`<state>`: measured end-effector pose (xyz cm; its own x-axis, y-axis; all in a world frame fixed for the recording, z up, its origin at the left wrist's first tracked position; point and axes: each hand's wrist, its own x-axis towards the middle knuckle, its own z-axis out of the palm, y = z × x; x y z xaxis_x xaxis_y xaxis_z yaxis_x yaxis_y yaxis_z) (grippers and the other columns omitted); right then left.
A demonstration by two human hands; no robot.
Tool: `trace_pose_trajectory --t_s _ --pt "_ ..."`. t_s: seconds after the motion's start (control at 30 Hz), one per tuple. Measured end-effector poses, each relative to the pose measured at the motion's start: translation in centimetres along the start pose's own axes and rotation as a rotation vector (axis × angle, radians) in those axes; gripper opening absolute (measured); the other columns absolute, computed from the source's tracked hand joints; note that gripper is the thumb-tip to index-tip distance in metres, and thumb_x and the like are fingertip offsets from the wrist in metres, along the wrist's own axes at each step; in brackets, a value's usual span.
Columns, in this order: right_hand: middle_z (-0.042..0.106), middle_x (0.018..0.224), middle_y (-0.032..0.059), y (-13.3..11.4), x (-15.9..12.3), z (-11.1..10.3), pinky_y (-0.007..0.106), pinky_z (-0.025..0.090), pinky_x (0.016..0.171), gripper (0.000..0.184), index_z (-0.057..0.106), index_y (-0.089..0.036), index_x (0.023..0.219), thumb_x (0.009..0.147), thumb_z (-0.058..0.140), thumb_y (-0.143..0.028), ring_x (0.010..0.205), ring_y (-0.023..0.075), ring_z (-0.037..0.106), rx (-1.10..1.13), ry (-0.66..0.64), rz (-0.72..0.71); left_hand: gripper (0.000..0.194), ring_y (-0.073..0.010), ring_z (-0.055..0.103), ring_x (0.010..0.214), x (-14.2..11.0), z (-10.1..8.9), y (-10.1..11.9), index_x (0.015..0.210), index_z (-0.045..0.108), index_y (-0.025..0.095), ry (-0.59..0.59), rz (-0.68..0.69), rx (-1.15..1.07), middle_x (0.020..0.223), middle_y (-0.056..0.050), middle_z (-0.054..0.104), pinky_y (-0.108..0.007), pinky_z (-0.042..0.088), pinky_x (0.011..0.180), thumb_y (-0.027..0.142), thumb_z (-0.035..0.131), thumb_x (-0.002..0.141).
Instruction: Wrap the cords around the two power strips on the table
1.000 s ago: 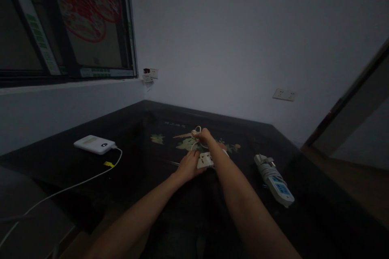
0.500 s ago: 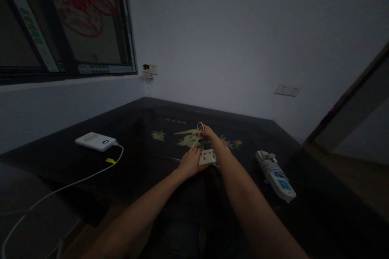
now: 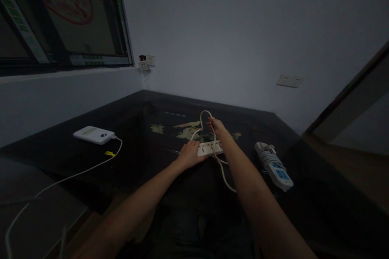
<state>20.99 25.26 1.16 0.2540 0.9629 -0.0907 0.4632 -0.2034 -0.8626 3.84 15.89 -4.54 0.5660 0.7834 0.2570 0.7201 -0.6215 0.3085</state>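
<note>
1. White power strip (image 3: 209, 148) – one, with me at mid-surface, lying crosswise just in front of the body, sockets facing up; its right end was partly hidden by the right forearm.
2. Left hand (image 3: 188, 156) – I had its grip closed on the strip's left end, fingers over the top and thumb along the near edge.
3. Right hand (image 3: 216, 126) – I had its grip closed on the pale cord (image 3: 206, 111), above and beyond the strip.
4. The cord, one length: it rose from beside the left fingers into a tall loop, passed the right fingers, crossed over the strip and trailed toward the right forearm.
5. Second power strip (image 3: 280, 172), with blue socket panels and a grey cord wound round it; I noted it to the right, well apart from both hands.
6. White device (image 3: 94, 134), at the left, with a white cable (image 3: 76, 175) running off the near edge; a yellow tag (image 3: 110, 153) lay near the cable.
7. Dark surface (image 3: 136, 129), bearing a floral print, partly covered by my arms.
8. Wall socket plate (image 3: 289, 81), at the right.
</note>
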Motion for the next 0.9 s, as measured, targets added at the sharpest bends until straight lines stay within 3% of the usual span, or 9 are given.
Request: trace_pose_trajectory --t_s 0.2,0.47,0.57,0.7,0.8,0.9 --pt "0.058 0.120 0.0084 1.1 -0.2 -5.4 0.042 0.052 0.084 0.034 0.055 -0.016 0.120 0.091 0.057 -0.034 0.101 0.0222 0.060 -0.250 -0.004 -0.028 0.053 -0.0334 0.054 0.111 -0.1 0.2 -0.2 0.110 0.053 0.018 -0.001 0.005 0.004 0.115 -0.014 0.060 -0.044 0.044 0.089 0.059 0.058 0.077" --pt "0.059 0.116 0.0079 1.2 -1.2 -10.6 0.040 0.053 0.082 0.032 0.056 -0.015 0.118 0.091 0.056 -0.033 0.098 0.0207 0.061 -0.575 -0.160 -0.059 0.052 -0.0325 0.054 0.109 0.0 0.1 -0.4 0.108 0.054 0.019 -0.005 0.026 -0.011 0.113 -0.012 0.061 -0.043 0.044 0.088 0.058 0.061 0.074" --pt "0.062 0.110 0.0070 0.8 -1.7 -11.3 0.037 0.055 0.078 0.029 0.058 -0.015 0.114 0.092 0.056 -0.033 0.092 0.0181 0.063 -0.670 -0.214 -0.074 0.053 -0.0324 0.055 0.108 0.0 0.0 -0.5 0.110 0.054 0.019 -0.013 0.068 -0.028 0.112 -0.012 0.060 -0.043 0.045 0.088 0.056 0.063 0.074" --pt "0.069 0.098 0.0050 -0.2 -2.5 -11.2 0.028 0.053 0.069 0.020 0.065 -0.016 0.107 0.092 0.054 -0.024 0.070 0.0125 0.065 -0.771 -0.236 -0.160 0.053 -0.0324 0.055 0.108 -0.1 -0.2 -0.5 0.113 0.053 0.017 -0.034 0.149 -0.063 0.112 -0.013 0.060 -0.042 0.044 0.089 0.054 0.062 0.076" --pt "0.073 0.091 0.0037 -1.1 -3.1 -10.7 0.022 0.049 0.068 0.021 0.071 -0.021 0.103 0.088 0.057 -0.018 0.060 0.0106 0.065 -0.842 -0.197 -0.244 0.052 -0.0311 0.055 0.108 -0.2 -0.6 -0.5 0.114 0.052 0.016 -0.060 0.217 -0.087 0.113 -0.013 0.059 -0.041 0.043 0.091 0.052 0.062 0.077" --pt "0.074 0.085 0.0042 -2.2 -3.4 -10.0 0.022 0.048 0.070 0.023 0.072 -0.024 0.104 0.082 0.063 -0.020 0.064 0.0138 0.067 -0.916 -0.111 -0.311 0.052 -0.0286 0.056 0.106 -0.2 -1.1 -0.4 0.116 0.050 0.017 -0.091 0.272 -0.109 0.113 -0.012 0.060 -0.037 0.044 0.089 0.049 0.064 0.077"
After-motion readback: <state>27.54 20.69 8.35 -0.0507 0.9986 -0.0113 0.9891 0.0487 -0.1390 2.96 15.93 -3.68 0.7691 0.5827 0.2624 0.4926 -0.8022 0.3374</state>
